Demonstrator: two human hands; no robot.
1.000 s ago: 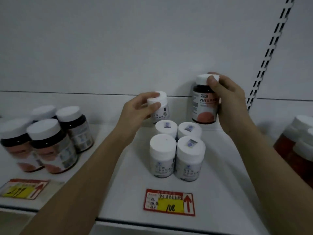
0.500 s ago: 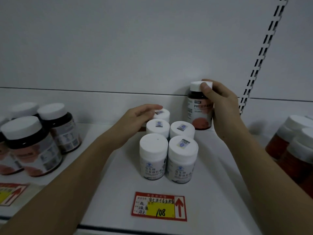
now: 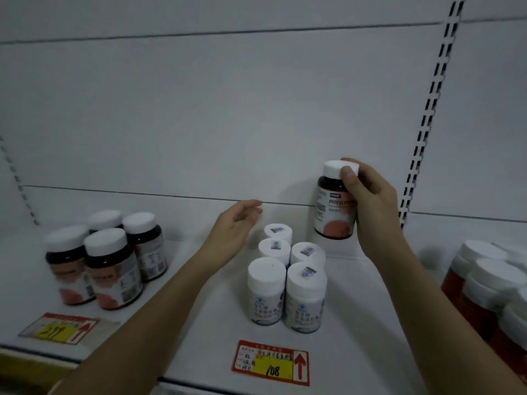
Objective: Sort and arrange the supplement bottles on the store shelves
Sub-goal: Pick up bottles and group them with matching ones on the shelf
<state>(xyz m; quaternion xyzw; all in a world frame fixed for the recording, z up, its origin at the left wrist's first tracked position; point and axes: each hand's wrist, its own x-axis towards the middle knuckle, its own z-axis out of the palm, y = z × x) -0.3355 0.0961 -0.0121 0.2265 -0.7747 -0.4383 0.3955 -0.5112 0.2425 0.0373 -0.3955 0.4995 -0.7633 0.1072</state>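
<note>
**Operator:** Up against the back panel of the white metal shelf [image 3: 356,309], I see my right hand [image 3: 373,212] lifting the dark brown supplement bottle with the white cap and salmon label [image 3: 336,209] off the deck, thumb on the cap and fingers wrapped behind the body.

**Observer:** What worries you from here?

**Operator:** That bottle belongs, I'd judge, with the cluster of matching dark brown bottles [image 3: 105,260] well off to the left. Carrying it across means passing over the five small white plastic bottles [image 3: 285,280] standing in the middle. Low clearance could clip a cap and topple the tight group, and the front pair sit near the shelf edge by the red and yellow price tag [image 3: 272,363]. My thumb grip is high on the cap, so the body could swing.

**Observer:** And your left hand?

**Operator:** My left hand [image 3: 236,229] is loosely spread, fingers relaxed and gently curved, holding nothing. It hovers just beside the rearmost white bottle without touching it.
</note>
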